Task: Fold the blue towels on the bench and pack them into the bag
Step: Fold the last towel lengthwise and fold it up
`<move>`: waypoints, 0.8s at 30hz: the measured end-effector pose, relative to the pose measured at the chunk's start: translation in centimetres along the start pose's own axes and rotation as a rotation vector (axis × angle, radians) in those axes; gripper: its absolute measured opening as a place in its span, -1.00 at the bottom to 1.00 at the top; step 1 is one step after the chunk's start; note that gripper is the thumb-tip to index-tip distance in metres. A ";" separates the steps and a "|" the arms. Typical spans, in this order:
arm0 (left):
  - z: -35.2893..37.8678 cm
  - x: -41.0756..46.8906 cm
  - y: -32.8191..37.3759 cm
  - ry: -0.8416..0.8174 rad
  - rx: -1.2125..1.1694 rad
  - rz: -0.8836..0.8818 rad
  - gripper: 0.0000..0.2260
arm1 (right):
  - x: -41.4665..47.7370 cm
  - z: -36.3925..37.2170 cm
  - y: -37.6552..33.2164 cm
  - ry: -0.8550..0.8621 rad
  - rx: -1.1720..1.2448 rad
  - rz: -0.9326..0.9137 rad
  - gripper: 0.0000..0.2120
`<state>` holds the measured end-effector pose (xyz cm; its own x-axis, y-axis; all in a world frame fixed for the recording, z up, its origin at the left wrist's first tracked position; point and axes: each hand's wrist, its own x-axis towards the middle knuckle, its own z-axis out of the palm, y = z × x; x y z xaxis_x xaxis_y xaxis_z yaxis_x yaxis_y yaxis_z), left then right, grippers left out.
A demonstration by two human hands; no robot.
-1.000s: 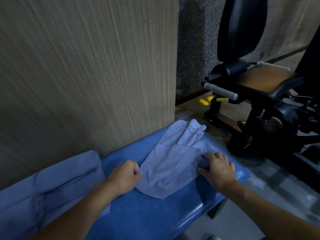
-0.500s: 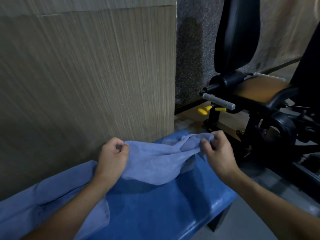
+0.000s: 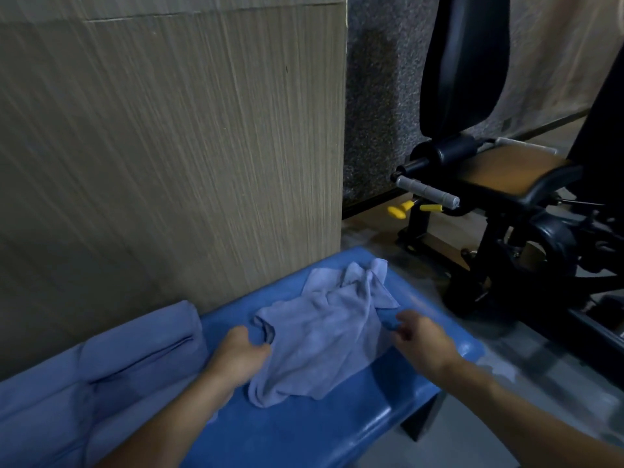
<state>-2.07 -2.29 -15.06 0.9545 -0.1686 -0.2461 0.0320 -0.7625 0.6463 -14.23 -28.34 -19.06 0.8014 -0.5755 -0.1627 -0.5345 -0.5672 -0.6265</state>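
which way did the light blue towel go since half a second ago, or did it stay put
Yes: the towel has dropped from mid-air in front of the wall panel onto the bench.

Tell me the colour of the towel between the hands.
The towel is a plain pale greyish blue, lighter than the deep blue bench; head view.

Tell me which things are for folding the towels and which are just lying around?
For the job: crumpled towel, gripped by left hand and right hand; blue bench; blue fabric heap on the left (towels or bag, unclear).
Just lying about: black gym machine; its yellow levers; wood-grain wall panel.
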 end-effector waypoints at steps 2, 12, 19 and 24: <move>0.6 -0.1 -0.5 -0.049 0.047 -0.012 -0.70 | -0.1 0.2 -0.3 0.026 -0.020 -0.016 -0.86; 1.2 1.1 -1.0 0.068 0.043 0.041 -0.64 | 0.3 -0.3 -2.3 0.095 -0.108 -0.071 -0.87; -5.0 0.4 4.4 0.321 -0.430 0.200 -0.77 | 0.3 -7.7 -6.3 0.280 0.477 -0.267 -0.85; -10.9 -1.7 8.9 0.161 -0.879 0.194 -0.83 | -1.1 -13.9 -9.2 0.348 0.651 -0.282 -0.86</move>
<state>-0.23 -1.97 -1.06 0.9944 -0.1044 -0.0145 0.0179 0.0321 0.9993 -13.92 -30.66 -2.49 0.6955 -0.6739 0.2492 0.0271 -0.3220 -0.9463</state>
